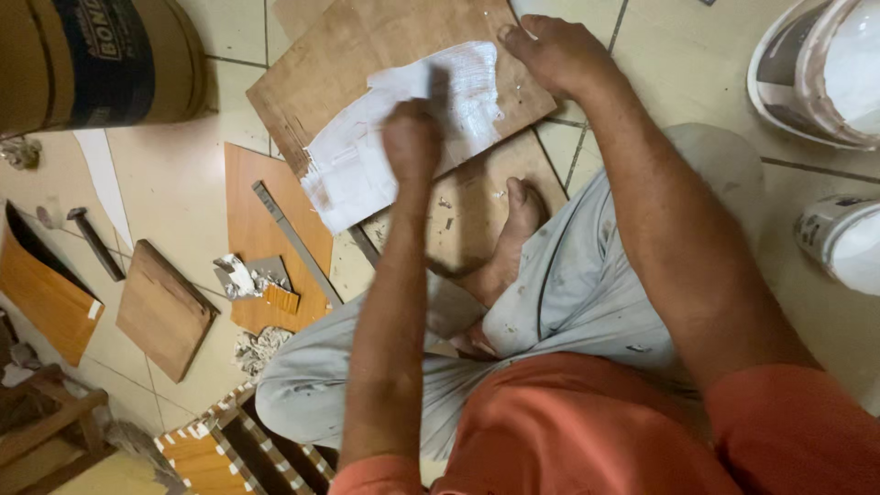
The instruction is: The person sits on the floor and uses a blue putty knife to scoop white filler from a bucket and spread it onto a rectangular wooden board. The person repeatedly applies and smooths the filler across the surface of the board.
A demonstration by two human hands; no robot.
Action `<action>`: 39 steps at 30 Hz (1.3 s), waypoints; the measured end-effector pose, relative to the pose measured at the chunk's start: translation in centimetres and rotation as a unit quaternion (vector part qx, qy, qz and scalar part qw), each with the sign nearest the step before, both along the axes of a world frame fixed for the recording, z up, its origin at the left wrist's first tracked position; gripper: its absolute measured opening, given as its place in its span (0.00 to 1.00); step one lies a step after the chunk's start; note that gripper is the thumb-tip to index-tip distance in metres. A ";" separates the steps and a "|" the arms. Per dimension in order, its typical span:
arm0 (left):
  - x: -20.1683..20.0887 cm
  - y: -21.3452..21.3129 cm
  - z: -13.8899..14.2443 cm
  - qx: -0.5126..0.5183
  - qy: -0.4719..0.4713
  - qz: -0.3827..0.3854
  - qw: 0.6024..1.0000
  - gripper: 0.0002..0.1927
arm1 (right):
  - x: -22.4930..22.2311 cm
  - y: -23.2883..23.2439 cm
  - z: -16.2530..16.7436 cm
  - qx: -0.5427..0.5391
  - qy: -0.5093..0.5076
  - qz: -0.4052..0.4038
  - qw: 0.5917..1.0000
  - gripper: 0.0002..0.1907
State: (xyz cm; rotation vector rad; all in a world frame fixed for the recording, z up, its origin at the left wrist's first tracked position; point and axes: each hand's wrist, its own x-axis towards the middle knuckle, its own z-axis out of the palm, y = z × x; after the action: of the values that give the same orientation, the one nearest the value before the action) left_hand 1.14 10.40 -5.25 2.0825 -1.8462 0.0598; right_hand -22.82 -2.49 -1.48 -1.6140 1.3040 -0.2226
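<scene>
A brown plywood board [367, 46] lies tilted on the tiled floor, partly coated with white paste [367, 156]. My left hand [411, 137], blurred by motion, is closed on a small dark spreader [438, 84] that rests on the pasted area. My right hand [553, 50] presses flat on the board's far right edge, fingers spread. My bare foot [513, 229] rests on a second board [477, 206] just below the first one.
A brown drum [101, 60] stands at top left. Two white buckets [820, 73] [843, 240] sit at right. On the left lie a hammer [93, 240], a wooden block [163, 307], an orange laminate sheet [266, 234], a grey metal strip [293, 240] and crumpled scraps [240, 275].
</scene>
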 end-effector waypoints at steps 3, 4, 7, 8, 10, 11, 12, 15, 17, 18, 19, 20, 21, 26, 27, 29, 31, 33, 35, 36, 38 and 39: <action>-7.6 0.9 -0.2 0.046 -0.011 -0.042 0.998 0.03 | -0.6 -0.5 0.5 -0.008 -0.030 -0.002 1.000 0.33; -9.5 1.6 0.3 0.099 -0.047 -0.060 0.992 0.02 | -0.9 -0.5 0.6 -0.035 -0.046 -0.006 0.998 0.32; -11.4 3.0 2.9 0.084 0.077 -0.137 0.984 0.06 | -2.1 -1.3 0.8 -0.094 -0.081 -0.060 0.990 0.32; -10.8 2.7 3.7 0.070 0.080 -0.133 0.985 0.05 | -2.5 -1.3 0.5 -0.104 -0.092 -0.088 0.986 0.32; -9.3 1.4 5.0 0.045 0.092 -0.141 0.985 0.03 | -2.4 -1.9 -0.3 -0.131 -0.105 -0.071 0.983 0.32; -9.0 1.2 5.4 0.028 0.085 -0.127 0.988 0.03 | -2.6 -1.8 -0.9 -0.140 -0.106 -0.066 0.982 0.33; -8.5 0.9 5.6 0.008 0.080 -0.111 0.991 0.04 | -2.8 -1.5 -1.5 -0.128 -0.059 -0.059 0.988 0.34; -8.8 0.6 5.3 0.008 0.050 -0.105 0.993 0.08 | -1.6 -1.5 -2.9 -0.115 0.014 -0.017 0.993 0.37; -9.7 1.3 4.7 0.028 0.026 -0.137 0.990 0.12 | -0.9 -1.4 -3.0 -0.112 -0.011 0.012 0.994 0.39; -10.1 1.8 4.4 0.031 0.014 -0.162 0.986 0.14 | -0.8 -1.6 -2.8 -0.050 -0.018 -0.002 0.999 0.38; -10.6 2.3 4.1 0.035 0.002 -0.185 0.982 0.16 | -0.8 -1.9 -2.6 0.012 -0.025 -0.013 1.000 0.38; -11.1 2.8 3.7 0.038 0.005 -0.183 0.982 0.16 | -0.7 -2.1 -2.2 0.073 -0.032 -0.024 0.997 0.37; -11.5 2.9 3.4 0.040 0.007 -0.184 0.982 0.16 | -0.5 -2.4 -1.8 0.088 -0.059 -0.025 0.994 0.37; -14.0 2.4 1.8 0.104 0.025 -0.149 0.983 0.10 | 0.4 -4.1 -1.1 0.127 -0.142 -0.031 0.981 0.35; -14.5 2.3 1.8 0.095 0.033 -0.148 0.984 0.10 | 0.6 -4.3 -1.2 0.115 -0.137 -0.020 0.984 0.35; -15.4 2.3 2.1 0.084 0.028 -0.178 0.980 0.11 | 0.8 -4.3 -1.5 0.098 -0.121 0.002 0.988 0.33; -16.3 2.7 2.9 0.075 0.000 -0.229 0.971 0.15 | 0.9 -4.2 -1.9 0.081 -0.099 0.029 0.991 0.34; -17.0 2.9 3.8 0.066 0.038 -0.232 0.970 0.11 | 1.0 -4.2 -2.0 0.073 -0.096 0.050 0.991 0.34; -17.2 2.9 4.6 0.056 0.071 -0.234 0.968 0.09 | 0.9 -4.2 -2.1 0.075 -0.099 0.058 0.991 0.33; -16.8 3.2 5.0 0.055 0.084 -0.222 0.970 0.08 | 0.9 -4.2 -2.1 0.047 -0.106 0.074 0.990 0.34; -15.1 3.5 5.6 0.051 0.077 -0.231 0.968 0.10 | 0.9 -4.2 -2.0 -0.003 -0.121 0.099 0.988 0.36; -14.0 3.5 5.6 0.048 0.057 -0.252 0.965 0.12 | 0.9 -4.2 -2.0 0.013 -0.097 0.092 0.991 0.36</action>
State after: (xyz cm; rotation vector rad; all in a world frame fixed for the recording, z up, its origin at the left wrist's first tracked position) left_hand -12.85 13.86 0.36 1.5705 -2.2783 -0.2759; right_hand -21.89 -6.74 -3.47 -1.6359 0.9997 -0.2408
